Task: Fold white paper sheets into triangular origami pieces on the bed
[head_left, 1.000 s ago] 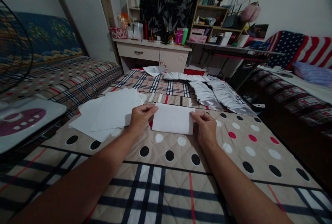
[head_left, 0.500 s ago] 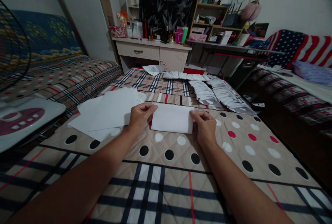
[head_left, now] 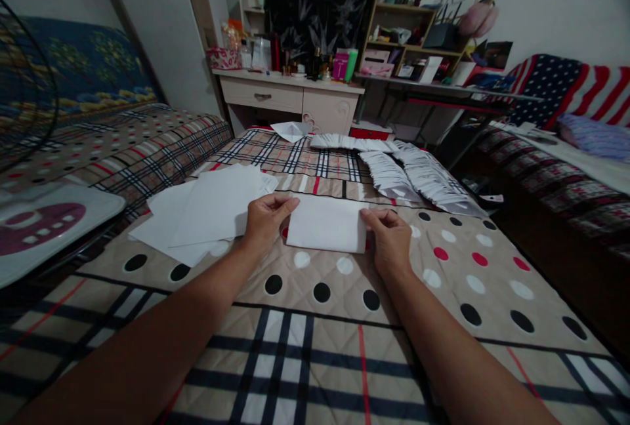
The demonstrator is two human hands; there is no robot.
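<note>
A folded sheet of white paper (head_left: 327, 225) is held between my two hands, just over the dotted bedspread. My left hand (head_left: 266, 218) pinches its upper left corner between thumb and fingers. At the upper right corner, my right hand (head_left: 390, 236) grips it the same way. Loose white sheets (head_left: 211, 208) lie in an uneven pile beside my left hand. Farther off to the right, rows of folded papers (head_left: 428, 176) stand packed closely together. One more folded white paper (head_left: 290, 131) rests at the bed's far end.
The patterned bedspread (head_left: 295, 307) covers the bed under my arms. A white desk (head_left: 260, 94) crowded with bottles and boxes stands beyond it. On the left are a fan base (head_left: 54, 225) and a second bed (head_left: 142, 143); a shelf unit (head_left: 401, 38) is at the back right.
</note>
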